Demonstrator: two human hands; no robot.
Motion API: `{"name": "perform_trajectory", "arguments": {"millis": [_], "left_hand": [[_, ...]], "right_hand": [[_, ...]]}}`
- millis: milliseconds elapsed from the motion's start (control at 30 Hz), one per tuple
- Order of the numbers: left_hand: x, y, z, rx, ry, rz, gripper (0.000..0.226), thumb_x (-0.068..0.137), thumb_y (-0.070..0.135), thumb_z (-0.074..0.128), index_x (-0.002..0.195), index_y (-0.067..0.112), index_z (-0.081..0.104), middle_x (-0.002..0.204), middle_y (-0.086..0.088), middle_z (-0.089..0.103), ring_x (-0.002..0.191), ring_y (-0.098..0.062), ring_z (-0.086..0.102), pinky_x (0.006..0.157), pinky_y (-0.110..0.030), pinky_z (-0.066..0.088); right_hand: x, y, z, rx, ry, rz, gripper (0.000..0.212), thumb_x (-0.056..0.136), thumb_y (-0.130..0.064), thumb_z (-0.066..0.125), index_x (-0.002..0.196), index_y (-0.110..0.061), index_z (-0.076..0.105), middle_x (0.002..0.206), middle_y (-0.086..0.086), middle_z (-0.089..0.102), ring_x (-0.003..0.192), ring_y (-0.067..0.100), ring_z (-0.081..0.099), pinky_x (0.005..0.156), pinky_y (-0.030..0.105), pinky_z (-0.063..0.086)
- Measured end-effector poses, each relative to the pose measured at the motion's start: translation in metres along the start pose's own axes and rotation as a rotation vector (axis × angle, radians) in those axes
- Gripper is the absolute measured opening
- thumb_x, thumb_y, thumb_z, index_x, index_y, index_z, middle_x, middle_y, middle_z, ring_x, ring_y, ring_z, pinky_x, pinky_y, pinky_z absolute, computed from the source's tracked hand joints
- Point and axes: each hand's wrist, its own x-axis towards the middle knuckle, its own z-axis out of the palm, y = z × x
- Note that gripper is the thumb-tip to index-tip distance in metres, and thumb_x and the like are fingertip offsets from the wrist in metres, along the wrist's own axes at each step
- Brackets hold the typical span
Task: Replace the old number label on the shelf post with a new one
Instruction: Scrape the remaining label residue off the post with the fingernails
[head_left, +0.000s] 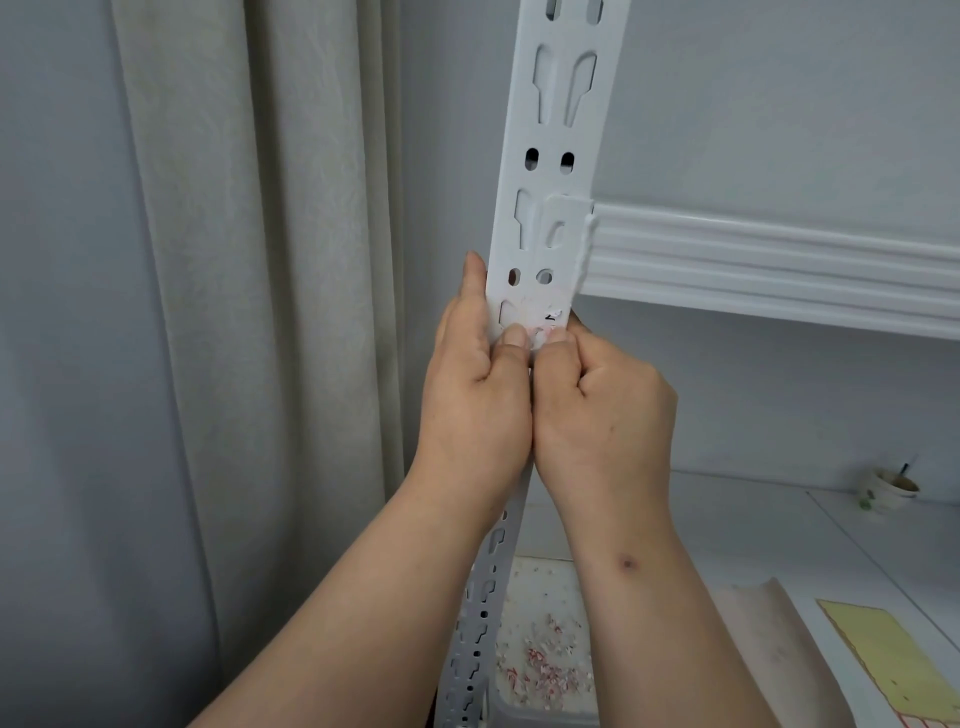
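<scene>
A white slotted metal shelf post (556, 171) rises through the middle of the view. Low on its face, just above my thumbs, cling small torn scraps of the old label (551, 315), pinkish with a bit of black print. My left hand (475, 395) wraps the post's left edge, its thumb tip pressed on the face beside the scraps. My right hand (605, 410) curls around the right edge, and its thumb tip presses on the label remains. The two thumbs sit side by side. The post hides my other fingers.
A white shelf beam (779, 265) runs right from the post. Below, a white tray (545, 654) holds several red and white paper scraps. A yellow sheet (878, 660) lies on the lower shelf, a small cup (888, 488) further back. A curtain (249, 312) hangs at left.
</scene>
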Motion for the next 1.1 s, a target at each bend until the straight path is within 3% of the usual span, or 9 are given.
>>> {"name": "perform_trajectory", "arguments": {"millis": [167, 300, 533, 667, 967, 1100], "left_hand": [[-0.0003, 0.0006, 0.0004, -0.011, 0.007, -0.002, 0.068, 0.090, 0.027, 0.044, 0.155, 0.035, 0.026, 0.154, 0.008, 0.045, 0.143, -0.014, 0.042, 0.118, -0.042, 0.033], [-0.0011, 0.0018, 0.0012, -0.031, 0.006, -0.008, 0.068, 0.090, 0.027, 0.045, 0.155, 0.036, 0.026, 0.153, 0.010, 0.045, 0.142, -0.013, 0.044, 0.118, -0.040, 0.035], [-0.0002, -0.0006, -0.0001, 0.003, -0.002, 0.001, 0.066, 0.092, 0.027, 0.043, 0.155, 0.036, 0.026, 0.153, 0.008, 0.045, 0.142, -0.015, 0.043, 0.117, -0.042, 0.035], [-0.0008, 0.0011, 0.0006, -0.003, 0.001, -0.004, 0.067, 0.091, 0.028, 0.044, 0.155, 0.037, 0.025, 0.154, 0.009, 0.044, 0.142, -0.013, 0.043, 0.118, -0.042, 0.034], [-0.0009, 0.0003, 0.0010, -0.009, 0.002, -0.015, 0.067, 0.091, 0.030, 0.044, 0.154, 0.039, 0.025, 0.154, 0.009, 0.045, 0.143, -0.015, 0.042, 0.118, -0.041, 0.034], [-0.0018, 0.0007, 0.0008, 0.003, 0.007, -0.007, 0.067, 0.092, 0.028, 0.044, 0.155, 0.038, 0.024, 0.154, 0.009, 0.044, 0.143, -0.014, 0.042, 0.118, -0.041, 0.034]], "right_hand": [[-0.0027, 0.0015, -0.0018, 0.107, -0.032, 0.043, 0.033, 0.090, -0.032, 0.039, 0.075, -0.019, 0.066, 0.056, -0.006, 0.057, 0.053, 0.010, 0.050, 0.051, 0.019, 0.033], [-0.0042, 0.0006, -0.0015, 0.114, -0.022, 0.053, 0.034, 0.095, -0.032, 0.047, 0.069, -0.015, 0.062, 0.051, -0.004, 0.056, 0.048, 0.011, 0.048, 0.047, 0.017, 0.032], [-0.0022, -0.0003, -0.0028, 0.046, -0.013, 0.037, 0.033, 0.086, -0.034, 0.037, 0.062, -0.021, 0.054, 0.049, -0.007, 0.050, 0.047, 0.010, 0.047, 0.045, 0.014, 0.030], [-0.0024, -0.0006, -0.0044, 0.121, -0.038, 0.073, 0.036, 0.091, -0.034, 0.043, 0.066, -0.018, 0.063, 0.051, -0.005, 0.058, 0.051, 0.012, 0.052, 0.048, 0.020, 0.035], [-0.0006, -0.0049, -0.0029, 0.038, 0.014, 0.028, 0.046, 0.095, -0.032, 0.047, 0.050, -0.020, 0.040, 0.043, -0.003, 0.043, 0.045, 0.014, 0.041, 0.050, 0.027, 0.029], [-0.0001, -0.0051, -0.0027, 0.000, 0.011, 0.005, 0.037, 0.088, -0.036, 0.037, 0.061, -0.016, 0.053, 0.050, -0.001, 0.052, 0.053, 0.022, 0.049, 0.054, 0.030, 0.036]]}}
